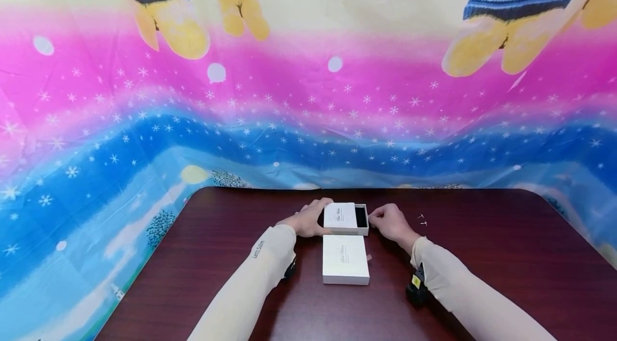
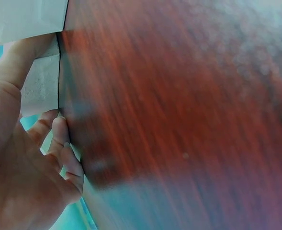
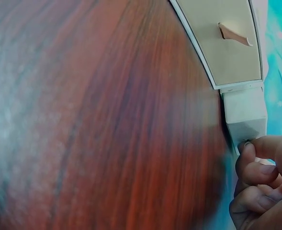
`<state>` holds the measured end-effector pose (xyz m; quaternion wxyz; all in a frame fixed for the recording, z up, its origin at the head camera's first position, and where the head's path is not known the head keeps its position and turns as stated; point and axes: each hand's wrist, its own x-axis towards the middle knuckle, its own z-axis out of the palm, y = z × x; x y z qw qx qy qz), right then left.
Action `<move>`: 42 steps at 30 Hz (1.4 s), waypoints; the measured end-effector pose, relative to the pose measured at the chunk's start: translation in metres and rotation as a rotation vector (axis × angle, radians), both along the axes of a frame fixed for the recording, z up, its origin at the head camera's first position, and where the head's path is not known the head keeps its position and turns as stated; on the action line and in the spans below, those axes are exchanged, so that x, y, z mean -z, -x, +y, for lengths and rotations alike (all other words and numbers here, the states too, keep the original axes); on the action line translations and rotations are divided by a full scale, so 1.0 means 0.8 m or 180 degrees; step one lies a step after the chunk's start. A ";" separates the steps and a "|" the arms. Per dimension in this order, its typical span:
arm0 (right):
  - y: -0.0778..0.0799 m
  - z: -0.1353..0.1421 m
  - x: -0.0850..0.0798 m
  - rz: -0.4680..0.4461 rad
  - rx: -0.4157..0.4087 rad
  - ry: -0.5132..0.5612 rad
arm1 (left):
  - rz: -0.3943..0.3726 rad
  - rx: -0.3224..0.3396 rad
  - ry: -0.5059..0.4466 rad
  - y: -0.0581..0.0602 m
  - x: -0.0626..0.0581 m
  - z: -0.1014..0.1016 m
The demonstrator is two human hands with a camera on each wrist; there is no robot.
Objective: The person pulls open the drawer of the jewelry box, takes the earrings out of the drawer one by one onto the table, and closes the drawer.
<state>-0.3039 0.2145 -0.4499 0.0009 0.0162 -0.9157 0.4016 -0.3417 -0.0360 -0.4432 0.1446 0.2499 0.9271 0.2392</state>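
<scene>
Two white slide-out gift boxes with dark print stand one behind the other on the table. The far box (image 1: pixel 340 216) has its drawer (image 1: pixel 363 232) partly out to the right, showing a black lining. My left hand (image 1: pixel 310 219) grips this box's sleeve at its left end, thumb along the near side. At the drawer's right end, my right hand (image 1: pixel 389 221) pinches with thumb and forefinger; what lies between the fingertips is hidden. Closer to me is the near box (image 1: pixel 345 259), closed, with a tan pull tab (image 3: pixel 235 35) sticking out of its right end.
Several small, pale, shiny pieces (image 1: pixel 422 221) lie right of my right hand. The dark red wooden table (image 1: pixel 202 277) has rounded far corners. Behind it hangs a printed cloth (image 1: pixel 308 89) with snowflakes and bears. A black wrist camera (image 1: pixel 416 288) sits under my right sleeve.
</scene>
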 end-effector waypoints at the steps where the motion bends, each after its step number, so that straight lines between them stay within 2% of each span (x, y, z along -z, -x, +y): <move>1: -0.001 0.000 0.000 -0.0005 0.0002 0.0003 | 0.0001 -0.0007 0.0006 0.000 0.000 0.001; 18: 0.000 -0.002 0.004 0.0050 -0.0010 -0.0012 | -0.0034 -0.0026 0.0036 -0.001 0.002 0.003; 36: 0.003 -0.004 0.004 -0.0086 0.0071 -0.0037 | -0.0048 -0.0024 0.0047 -0.001 0.000 0.002; 42: 0.003 -0.005 0.003 -0.0009 0.0043 -0.0073 | 0.0004 -0.0018 0.0018 -0.002 -0.001 0.001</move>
